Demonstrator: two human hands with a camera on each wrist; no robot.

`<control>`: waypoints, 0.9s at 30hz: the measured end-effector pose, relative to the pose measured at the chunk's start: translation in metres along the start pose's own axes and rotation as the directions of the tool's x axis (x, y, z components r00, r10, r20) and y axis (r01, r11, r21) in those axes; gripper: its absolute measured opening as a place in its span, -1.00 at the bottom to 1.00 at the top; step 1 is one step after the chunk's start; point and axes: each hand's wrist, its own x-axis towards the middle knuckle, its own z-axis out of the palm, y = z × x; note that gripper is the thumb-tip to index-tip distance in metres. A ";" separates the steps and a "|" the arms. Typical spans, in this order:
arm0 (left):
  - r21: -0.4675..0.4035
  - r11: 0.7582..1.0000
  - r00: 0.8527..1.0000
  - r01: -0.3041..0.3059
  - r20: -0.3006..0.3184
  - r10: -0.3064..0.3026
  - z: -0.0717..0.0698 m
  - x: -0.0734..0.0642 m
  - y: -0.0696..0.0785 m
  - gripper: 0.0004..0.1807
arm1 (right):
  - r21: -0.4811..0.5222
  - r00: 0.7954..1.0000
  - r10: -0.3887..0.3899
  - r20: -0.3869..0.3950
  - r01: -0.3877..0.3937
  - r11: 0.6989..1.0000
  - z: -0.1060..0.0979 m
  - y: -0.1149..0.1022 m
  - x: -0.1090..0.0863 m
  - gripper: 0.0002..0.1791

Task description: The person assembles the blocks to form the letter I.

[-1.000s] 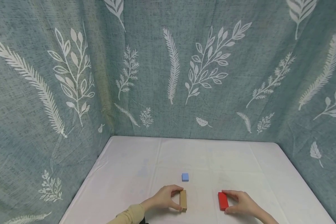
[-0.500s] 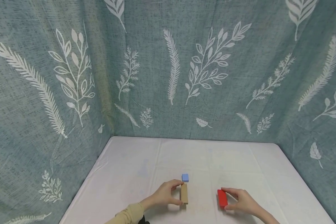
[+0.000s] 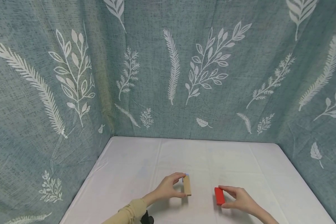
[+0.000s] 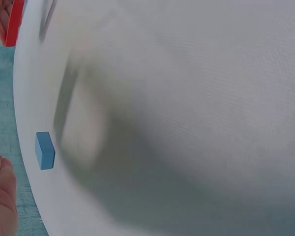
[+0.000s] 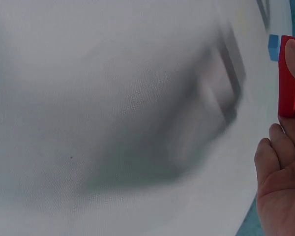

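My left hand (image 3: 169, 189) pinches a long tan wooden block (image 3: 187, 185) at its two ends, thumb at the near end and fingers at the far end. A shadow falls on the cloth below it. On the right, my right hand (image 3: 239, 200) holds a red block (image 3: 219, 196) the same way, raised over its own shadow. A small blue block (image 4: 45, 151) rests on the cloth; in the head view the wooden block covers most of it. The right wrist view shows the red block (image 5: 287, 83) between thumb and fingers, overlapping the blue block (image 5: 273, 47).
A white cloth (image 3: 140, 155) covers the table. Blue-green curtains (image 3: 156, 77) with white leaf prints hang behind it and along both sides. A black object (image 3: 147, 218) shows by the left wrist, below a tan sleeve (image 3: 128, 213).
Both blocks have come up off the cloth in the hands. The wooden block has moved away from me and slightly right, now overlapping the blue block; the red block has shifted slightly left and away.
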 end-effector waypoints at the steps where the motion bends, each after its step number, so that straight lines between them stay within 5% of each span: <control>1: 0.000 1.000 1.000 -0.004 -0.001 0.004 0.000 0.001 0.001 -0.21 | 0.005 1.000 -0.003 0.003 0.003 1.000 0.001 -0.001 0.000 -0.14; 27: -0.003 1.000 1.000 -0.013 0.001 0.013 0.007 0.007 0.002 -0.21 | -0.009 0.996 -0.019 0.082 0.020 1.000 0.028 -0.019 0.005 -0.25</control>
